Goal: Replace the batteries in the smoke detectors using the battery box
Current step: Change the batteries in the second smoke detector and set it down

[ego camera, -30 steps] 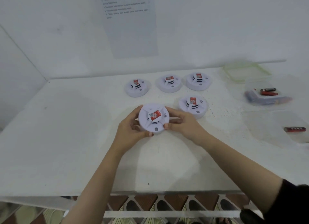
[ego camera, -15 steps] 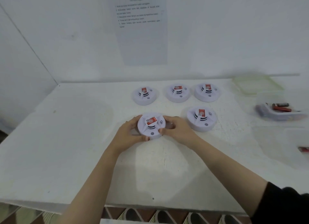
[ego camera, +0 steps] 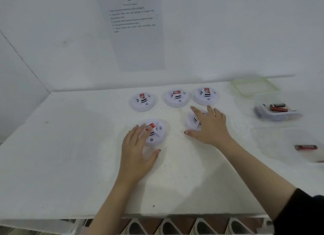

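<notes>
**Smoke detector released on the tabletop, right hand over its neighbour**

Nearest the camera, a black sleeve (ego camera: 305, 212) covers the right forearm. It lies above the front edge of the matte white tabletop (ego camera: 70, 147), which is faintly scuffed.

The left hand (ego camera: 138, 150) lies flat with straight fingers, its grip released. Its fingertips overlap the left rim of the near-left smoke detector (ego camera: 157, 132). This is a round white plastic disc with a raised centre, black vent slits and a red label. Half a second ago both hands clasped this detector by its rim. Now it sits on the tabletop and neither hand holds it.

The right hand (ego camera: 210, 127) has shifted to the right. Its fingers are spread and its grip is also released. It covers most of the near-right smoke detector (ego camera: 192, 122), and I cannot tell whether it touches.

A loose battery (ego camera: 306, 147) with a red jacket lies well apart at the right edge.

Farther back three identical discs stand in a row: the back-left detector (ego camera: 143, 101), the back-middle detector (ego camera: 177, 97) and the back-right detector (ego camera: 206, 96).

To their right, the clear plastic battery box (ego camera: 263, 112) holds cylindrical batteries (ego camera: 278, 107). Its green-rimmed lid (ego camera: 254, 87) lies just behind it.

A printed paper sheet (ego camera: 136, 41) hangs on the white wall (ego camera: 228, 33).
</notes>
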The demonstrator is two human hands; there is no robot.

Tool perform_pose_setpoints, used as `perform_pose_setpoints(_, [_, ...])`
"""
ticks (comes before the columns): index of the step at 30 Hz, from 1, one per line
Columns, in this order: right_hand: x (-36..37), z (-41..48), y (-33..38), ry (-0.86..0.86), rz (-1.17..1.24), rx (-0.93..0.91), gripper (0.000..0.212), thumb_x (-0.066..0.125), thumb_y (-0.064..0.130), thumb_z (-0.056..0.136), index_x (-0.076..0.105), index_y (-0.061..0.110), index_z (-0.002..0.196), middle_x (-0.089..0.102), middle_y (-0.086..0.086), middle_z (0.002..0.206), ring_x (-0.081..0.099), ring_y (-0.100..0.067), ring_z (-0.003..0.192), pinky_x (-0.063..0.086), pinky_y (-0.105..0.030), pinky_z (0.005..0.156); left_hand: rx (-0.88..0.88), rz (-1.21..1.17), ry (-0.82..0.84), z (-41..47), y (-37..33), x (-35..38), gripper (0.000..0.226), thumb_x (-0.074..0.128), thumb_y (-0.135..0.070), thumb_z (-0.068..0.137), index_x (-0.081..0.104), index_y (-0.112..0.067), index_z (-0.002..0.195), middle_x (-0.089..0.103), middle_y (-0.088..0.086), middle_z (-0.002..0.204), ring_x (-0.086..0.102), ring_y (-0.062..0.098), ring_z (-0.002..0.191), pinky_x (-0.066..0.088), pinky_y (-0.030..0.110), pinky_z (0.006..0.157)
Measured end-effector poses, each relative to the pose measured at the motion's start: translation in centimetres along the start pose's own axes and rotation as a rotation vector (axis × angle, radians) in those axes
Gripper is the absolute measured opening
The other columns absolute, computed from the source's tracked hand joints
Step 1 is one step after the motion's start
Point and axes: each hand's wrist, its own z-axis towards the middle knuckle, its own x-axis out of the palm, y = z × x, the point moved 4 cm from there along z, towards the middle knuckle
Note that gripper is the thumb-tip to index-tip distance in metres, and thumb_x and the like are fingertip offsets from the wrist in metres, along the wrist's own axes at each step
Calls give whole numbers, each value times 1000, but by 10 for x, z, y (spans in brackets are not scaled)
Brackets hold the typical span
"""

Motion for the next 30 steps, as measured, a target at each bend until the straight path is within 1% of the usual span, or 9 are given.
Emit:
perform_pose_setpoints(3, [-4,0,-15,41,199,0,92,73,55,69,24,34,145,47,-10,128,41,-29,116,29,-34,98,131,-66,69,-13,-29,11,43,60,-36,81,62,-17,119,61,4,129,48,17,124,27,24,111])
perform_pose_setpoints(6, [-11,-9,-24,42,498,51,87,80,43,66,32,38,139,53,-5,120,46,-21,113,35,-28,88,107,-151,203,-24,-44,22,39,58,-38,82,67,-18,114,64,-1,123,50,7,117,31,16,105])
perform_pose_setpoints(10, [-20,-39,-26,170,1296,163,72,73,23,71,37,45,130,52,-5,115,56,-20,99,49,-28,74,-8,-226,329,-30,-52,30,41,60,-43,82,63,-28,120,54,-25,118,44,-11,112,37,15,100])
perform_pose_setpoints(13, [-15,-60,-26,309,1970,206,65,69,14,64,49,32,123,54,-10,127,56,-32,110,52,-43,84,-202,-410,395,-28,-62,34,53,74,-40,80,49,-41,127,51,-32,121,46,-15,114,36,6,97])
perform_pose_setpoints(15, [-12,-72,-24,339,2194,147,75,79,15,55,49,22,122,51,-14,133,51,-36,121,50,-47,91,-302,-551,430,-25,-71,39,70,73,-49,72,39,-44,133,54,-28,124,47,-16,116,37,1,90])
perform_pose_setpoints(18, [-2,-84,-19,349,2279,129,76,85,31,59,50,17,125,46,-16,140,47,-37,127,41,-52,101,-374,-691,473,-22,-85,51,91,75,-48,64,25,-43,140,51,-17,133,49,-12,117,37,3,94])
perform_pose_setpoints(24, [9,-100,-16,256,2164,224,92,78,57,61,46,14,136,57,-14,132,56,-30,119,52,-41,91,-427,-790,471,-18,-97,67,107,86,-30,62,13,-47,139,38,-16,144,35,0,135,30,26,110])
perform_pose_setpoints(28, [7,-108,-19,193,2094,266,59,48,44,87,41,20,139,53,-12,136,52,-30,122,55,-37,83,-387,-799,437,-18,-97,73,103,88,-19,62,24,-43,138,51,-19,138,43,-1,131,35,32,113])
perform_pose_setpoints(30, [8,-112,-22,201,2051,239,52,41,40,89,40,25,139,53,-8,136,53,-28,123,54,-36,82,-396,-823,406,-20,-96,72,101,90,-17,59,31,-46,134,54,-14,137,45,0,130,36,36,113])
